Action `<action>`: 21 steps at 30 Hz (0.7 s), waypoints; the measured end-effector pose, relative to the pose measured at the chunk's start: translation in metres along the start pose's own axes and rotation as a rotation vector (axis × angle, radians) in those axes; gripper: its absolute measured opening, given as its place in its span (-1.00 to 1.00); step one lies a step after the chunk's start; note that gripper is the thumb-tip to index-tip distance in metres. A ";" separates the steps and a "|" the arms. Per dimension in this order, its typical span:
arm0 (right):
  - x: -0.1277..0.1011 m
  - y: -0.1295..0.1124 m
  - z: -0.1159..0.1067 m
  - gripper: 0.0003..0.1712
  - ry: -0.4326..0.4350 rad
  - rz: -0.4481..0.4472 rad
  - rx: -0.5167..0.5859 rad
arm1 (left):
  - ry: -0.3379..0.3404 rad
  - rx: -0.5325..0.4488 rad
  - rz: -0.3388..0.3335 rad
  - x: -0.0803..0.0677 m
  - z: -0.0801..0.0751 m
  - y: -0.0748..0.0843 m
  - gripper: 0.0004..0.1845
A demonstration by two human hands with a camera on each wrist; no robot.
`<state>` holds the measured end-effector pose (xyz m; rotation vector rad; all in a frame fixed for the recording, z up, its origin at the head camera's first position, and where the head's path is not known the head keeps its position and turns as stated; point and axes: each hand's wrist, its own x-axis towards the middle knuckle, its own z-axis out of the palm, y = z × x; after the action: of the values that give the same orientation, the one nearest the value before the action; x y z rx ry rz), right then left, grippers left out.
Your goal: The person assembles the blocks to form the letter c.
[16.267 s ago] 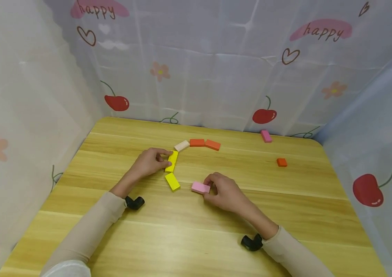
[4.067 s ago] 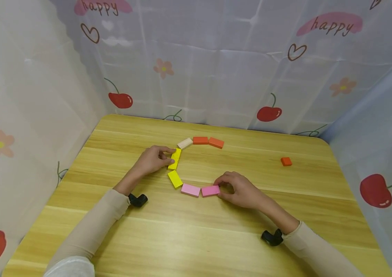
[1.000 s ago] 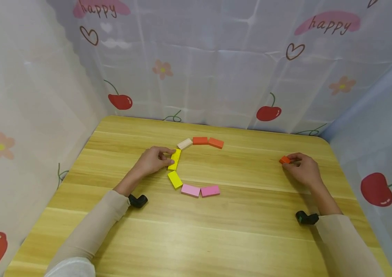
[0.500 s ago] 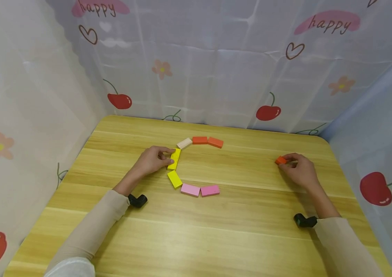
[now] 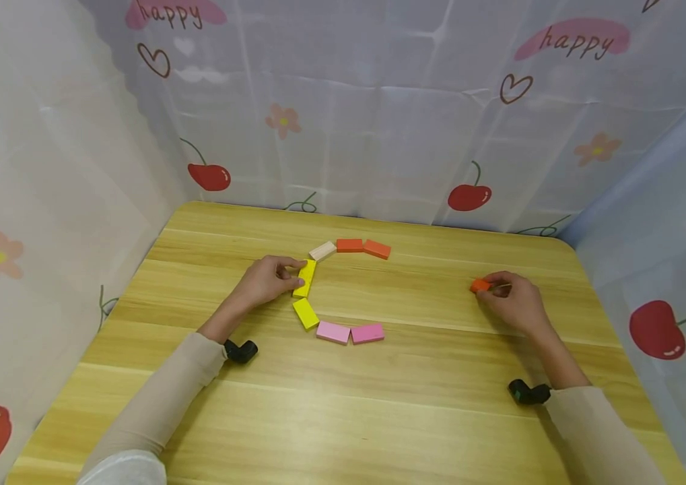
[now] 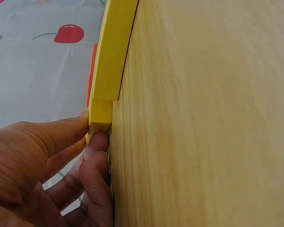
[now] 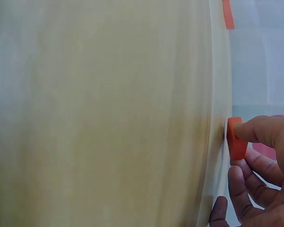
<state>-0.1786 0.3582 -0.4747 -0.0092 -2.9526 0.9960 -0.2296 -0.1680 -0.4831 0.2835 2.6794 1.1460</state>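
My left hand [image 5: 262,283] pinches the upper yellow block [image 5: 307,272] between thumb and fingers. In the left wrist view, that yellow block [image 6: 101,112] shows partly behind the other yellow one [image 6: 116,52]. On the right, my right hand [image 5: 517,301] grips a short orange block [image 5: 480,285] by thumb and fingertips. The same orange block [image 7: 237,142] appears close over the table in the right wrist view. A curved line open to the right holds a plain wood block [image 5: 323,251], two red-orange blocks [image 5: 349,246], the yellow pair, a light pink block [image 5: 333,333] and a darker pink block [image 5: 367,333].
All of it lies on a wood-grain table [image 5: 343,411] with rounded back corners. A white curtain [image 5: 355,155] printed with cherries and hearts stands behind and at both sides. A black camera mount [image 5: 241,351] sits at the left wrist, another [image 5: 528,392] at the right.
Both pink blocks have joined the lower end of the curve. My right hand left the darker one, took the short orange block and has carried it slightly left. My left hand stays put.
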 end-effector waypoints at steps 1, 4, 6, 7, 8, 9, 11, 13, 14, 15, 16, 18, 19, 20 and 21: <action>0.000 -0.001 0.001 -0.56 0.000 -0.008 0.000 | -0.001 0.001 0.001 0.000 0.000 0.000 -0.53; -0.002 -0.004 0.003 -0.58 -0.002 -0.027 0.005 | -0.004 0.000 0.004 0.000 -0.001 0.000 -0.53; -0.003 -0.007 0.005 -0.58 -0.005 -0.040 0.012 | -0.005 0.000 0.004 -0.001 -0.002 0.000 -0.53; -0.004 -0.008 0.006 -0.57 -0.007 -0.045 0.017 | -0.005 -0.001 0.004 -0.001 -0.001 0.000 -0.53; -0.004 -0.009 0.007 -0.57 -0.008 -0.049 0.019 | -0.004 -0.002 0.004 -0.001 -0.001 0.000 -0.53; -0.005 -0.010 0.008 -0.57 -0.008 -0.055 0.023 | -0.004 -0.001 0.004 -0.001 -0.001 0.000 -0.53; -0.006 -0.013 0.010 -0.58 -0.011 -0.070 0.027 | -0.005 0.001 0.005 -0.001 -0.002 0.000 -0.52; -0.006 -0.015 0.013 -0.59 -0.015 -0.082 0.024 | -0.005 0.004 0.007 -0.001 -0.002 0.000 -0.52; -0.006 -0.016 0.014 -0.60 -0.016 -0.089 0.023 | -0.005 0.005 0.008 -0.001 -0.002 0.000 -0.52; -0.007 -0.017 0.016 -0.60 -0.017 -0.096 0.024 | -0.005 0.007 0.010 -0.001 -0.002 0.000 -0.52; -0.008 -0.019 0.017 -0.60 -0.020 -0.098 0.025 | -0.005 0.009 0.011 -0.001 -0.002 0.000 -0.52; -0.010 -0.022 0.019 -0.61 -0.026 -0.099 0.030 | -0.001 0.011 0.013 -0.001 -0.002 0.001 -0.52; -0.011 -0.025 0.021 -0.60 -0.030 -0.099 0.033 | -0.001 0.011 0.013 -0.001 -0.002 0.001 -0.53; -0.012 -0.027 0.022 -0.60 -0.034 -0.098 0.035 | 0.001 0.011 0.012 -0.001 -0.001 0.001 -0.53; -0.013 -0.029 0.023 -0.60 -0.040 -0.096 0.036 | 0.001 0.010 0.011 -0.001 -0.001 0.000 -0.53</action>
<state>-0.1660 0.3208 -0.4758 0.1537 -2.9380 1.0483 -0.2290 -0.1688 -0.4819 0.2994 2.6887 1.1363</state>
